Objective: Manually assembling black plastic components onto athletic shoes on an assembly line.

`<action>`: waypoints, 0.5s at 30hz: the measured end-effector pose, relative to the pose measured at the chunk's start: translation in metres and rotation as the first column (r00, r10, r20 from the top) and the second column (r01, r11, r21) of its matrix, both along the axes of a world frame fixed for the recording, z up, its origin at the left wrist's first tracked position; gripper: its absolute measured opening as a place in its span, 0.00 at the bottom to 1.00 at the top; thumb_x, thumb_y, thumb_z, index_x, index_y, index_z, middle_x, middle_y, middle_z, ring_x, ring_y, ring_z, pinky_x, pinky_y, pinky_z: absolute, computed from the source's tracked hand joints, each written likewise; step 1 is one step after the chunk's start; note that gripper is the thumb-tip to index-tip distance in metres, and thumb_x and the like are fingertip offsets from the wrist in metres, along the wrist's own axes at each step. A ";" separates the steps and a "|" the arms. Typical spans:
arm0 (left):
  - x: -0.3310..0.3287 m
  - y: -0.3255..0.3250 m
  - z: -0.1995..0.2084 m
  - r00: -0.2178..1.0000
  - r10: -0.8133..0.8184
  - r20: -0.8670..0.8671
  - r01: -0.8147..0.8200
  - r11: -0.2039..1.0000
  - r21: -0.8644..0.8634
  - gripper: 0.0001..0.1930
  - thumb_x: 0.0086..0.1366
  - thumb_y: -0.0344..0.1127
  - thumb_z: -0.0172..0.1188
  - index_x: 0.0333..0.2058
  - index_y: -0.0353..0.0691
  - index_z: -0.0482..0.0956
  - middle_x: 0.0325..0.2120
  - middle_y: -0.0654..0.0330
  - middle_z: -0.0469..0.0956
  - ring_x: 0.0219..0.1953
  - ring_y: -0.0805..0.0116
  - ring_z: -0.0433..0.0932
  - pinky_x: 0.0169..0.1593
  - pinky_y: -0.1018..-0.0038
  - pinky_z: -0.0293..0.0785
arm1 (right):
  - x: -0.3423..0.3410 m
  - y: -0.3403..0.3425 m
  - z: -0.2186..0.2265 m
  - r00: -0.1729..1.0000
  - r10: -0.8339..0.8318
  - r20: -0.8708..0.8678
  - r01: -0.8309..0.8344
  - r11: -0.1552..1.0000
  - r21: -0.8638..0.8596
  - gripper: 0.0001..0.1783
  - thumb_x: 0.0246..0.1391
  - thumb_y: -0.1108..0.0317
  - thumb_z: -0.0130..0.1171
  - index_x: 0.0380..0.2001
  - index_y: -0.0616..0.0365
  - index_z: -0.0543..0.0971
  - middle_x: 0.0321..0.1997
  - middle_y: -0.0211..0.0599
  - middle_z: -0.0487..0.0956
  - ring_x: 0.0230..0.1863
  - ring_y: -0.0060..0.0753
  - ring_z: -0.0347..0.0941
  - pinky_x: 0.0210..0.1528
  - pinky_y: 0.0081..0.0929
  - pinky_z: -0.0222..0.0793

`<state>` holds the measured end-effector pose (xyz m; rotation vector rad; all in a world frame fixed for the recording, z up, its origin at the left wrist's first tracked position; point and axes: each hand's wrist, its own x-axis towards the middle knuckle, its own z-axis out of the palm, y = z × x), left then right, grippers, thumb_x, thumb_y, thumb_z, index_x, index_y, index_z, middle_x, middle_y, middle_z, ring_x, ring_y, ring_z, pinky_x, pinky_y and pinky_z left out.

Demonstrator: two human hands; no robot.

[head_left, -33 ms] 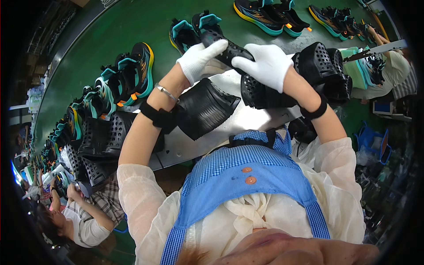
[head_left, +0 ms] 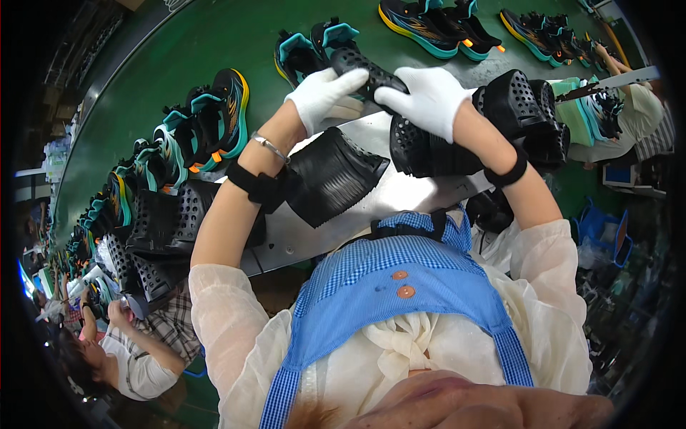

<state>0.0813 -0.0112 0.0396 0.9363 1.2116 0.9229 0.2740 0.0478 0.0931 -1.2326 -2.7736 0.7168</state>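
Note:
Both my hands, in white gloves, grip a long black piece dotted with round holes [head_left: 371,80] above the far edge of a metal stand. My left hand [head_left: 325,100] closes on its near-left side, thumb along the top. At its right end, my right hand [head_left: 425,100] has the thumb across it. Just beyond the piece stands a pair of dark running shoes with teal linings [head_left: 334,34]. Below my hands lies a black ribbed block [head_left: 336,175]. A black perforated block [head_left: 411,146] sits under my right hand, partly covered by it.
Black perforated blocks [head_left: 511,104] stand at the right, and more black perforated blocks [head_left: 175,218] at the left. Running shoes [head_left: 229,111] line the green belt [head_left: 164,57] on both sides. Another person [head_left: 136,357] works at the lower left, and a further person [head_left: 629,118] at the right.
The black perforated piece has turned slightly in my grip. My right hand has shifted a little with it; my left hand has barely moved.

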 end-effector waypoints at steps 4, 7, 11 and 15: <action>-0.005 0.007 -0.021 0.683 -0.032 -0.729 0.227 0.959 0.171 0.21 0.55 0.47 0.56 0.43 0.38 0.76 0.36 0.46 0.77 0.40 0.54 0.77 0.47 0.68 0.71 | -0.022 0.042 -0.008 0.958 0.283 0.047 -0.284 0.958 0.025 0.30 0.45 0.42 0.51 0.28 0.64 0.79 0.22 0.49 0.76 0.26 0.45 0.74 0.35 0.33 0.68; 0.004 0.016 -0.040 0.496 0.057 -0.867 0.267 0.939 0.215 0.20 0.55 0.45 0.55 0.41 0.37 0.77 0.40 0.45 0.75 0.44 0.48 0.74 0.50 0.65 0.69 | -0.048 0.082 -0.039 0.983 0.090 0.162 -0.070 0.990 -0.125 0.33 0.44 0.39 0.51 0.31 0.64 0.80 0.25 0.50 0.78 0.30 0.46 0.75 0.37 0.33 0.69; 0.006 0.046 -0.040 0.511 -0.157 -0.845 0.286 0.958 -0.006 0.19 0.54 0.43 0.56 0.40 0.36 0.77 0.41 0.45 0.76 0.45 0.50 0.74 0.49 0.66 0.70 | -0.094 0.096 -0.060 0.953 0.114 0.280 -0.119 0.993 0.001 0.31 0.47 0.43 0.50 0.35 0.65 0.80 0.34 0.55 0.78 0.38 0.51 0.76 0.43 0.35 0.70; 0.010 0.070 -0.038 0.384 -0.523 -0.761 0.369 0.842 -0.393 0.23 0.54 0.47 0.56 0.42 0.34 0.75 0.34 0.49 0.79 0.36 0.54 0.79 0.42 0.66 0.74 | -0.129 0.088 -0.084 0.947 -0.003 0.321 -0.016 0.998 0.057 0.20 0.49 0.55 0.53 0.38 0.57 0.80 0.40 0.49 0.79 0.43 0.49 0.75 0.46 0.39 0.71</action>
